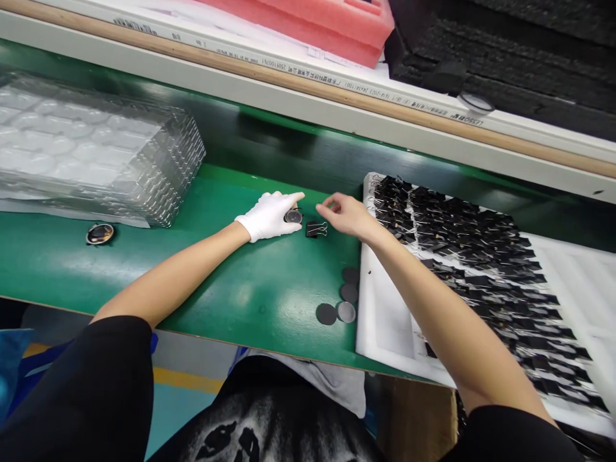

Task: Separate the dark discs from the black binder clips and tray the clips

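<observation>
My left hand (272, 217), in a white glove with bare fingertips, is closed around a small round part (293, 216) over the green table. Just right of it, a black binder clip (316, 229) with wire handles lies on the table. My right hand (344, 213), ungloved, hovers above and right of the clip, its thumb and forefinger curled close together; whether anything small is between them is too small to make out. Another round part (101, 233) with a shiny face lies at the far left.
Stacked clear plastic trays (77, 147) stand at the left. On the right, a white foam tray (385, 321) holds rows of black clips (462, 237). Several dark discs (326, 314) lie near the front edge. A white rail (298, 80) runs along the back, with pink foam (308, 25) behind.
</observation>
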`<state>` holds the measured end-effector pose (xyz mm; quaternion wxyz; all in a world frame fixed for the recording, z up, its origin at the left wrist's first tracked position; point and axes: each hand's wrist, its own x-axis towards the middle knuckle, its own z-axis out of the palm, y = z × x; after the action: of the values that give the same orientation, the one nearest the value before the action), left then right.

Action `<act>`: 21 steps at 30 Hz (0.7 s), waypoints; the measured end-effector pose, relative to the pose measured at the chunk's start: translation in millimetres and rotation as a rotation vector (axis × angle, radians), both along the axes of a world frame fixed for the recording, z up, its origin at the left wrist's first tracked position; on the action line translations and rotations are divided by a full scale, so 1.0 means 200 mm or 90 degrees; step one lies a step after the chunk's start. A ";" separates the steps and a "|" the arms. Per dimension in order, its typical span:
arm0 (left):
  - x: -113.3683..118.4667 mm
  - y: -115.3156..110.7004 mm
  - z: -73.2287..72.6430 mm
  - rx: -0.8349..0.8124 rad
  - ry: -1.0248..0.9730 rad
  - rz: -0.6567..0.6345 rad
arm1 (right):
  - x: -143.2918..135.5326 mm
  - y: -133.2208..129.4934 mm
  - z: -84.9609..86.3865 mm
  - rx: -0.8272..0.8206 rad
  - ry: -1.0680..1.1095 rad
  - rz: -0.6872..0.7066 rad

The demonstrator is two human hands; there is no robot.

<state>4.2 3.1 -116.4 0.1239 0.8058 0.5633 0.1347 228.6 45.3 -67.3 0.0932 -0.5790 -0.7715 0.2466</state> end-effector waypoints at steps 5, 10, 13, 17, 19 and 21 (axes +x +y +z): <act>0.02 -0.01 0.00 0.013 0.015 0.017 | -0.19 0.04 -0.09 0.164 0.056 -0.169; 0.02 -0.03 0.00 -0.006 0.025 0.013 | -0.29 0.06 -0.24 0.143 0.013 -0.147; 0.04 -0.05 0.00 -0.020 0.012 0.009 | -0.25 0.07 -0.29 0.098 0.068 -0.196; 0.07 -0.07 -0.01 -0.036 -0.009 -0.011 | -0.20 0.07 -0.33 0.103 0.069 -0.206; 0.09 -0.07 -0.01 -0.045 -0.013 -0.010 | -0.19 0.06 -0.34 0.111 0.073 -0.215; 0.11 -0.07 -0.01 -0.056 -0.016 -0.008 | -0.19 0.06 -0.34 0.127 0.078 -0.217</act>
<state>25.8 -11.8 -117.9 0.1666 0.8013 0.5621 0.1191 191.3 57.2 -136.2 0.2372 -0.6729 -0.6760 0.1845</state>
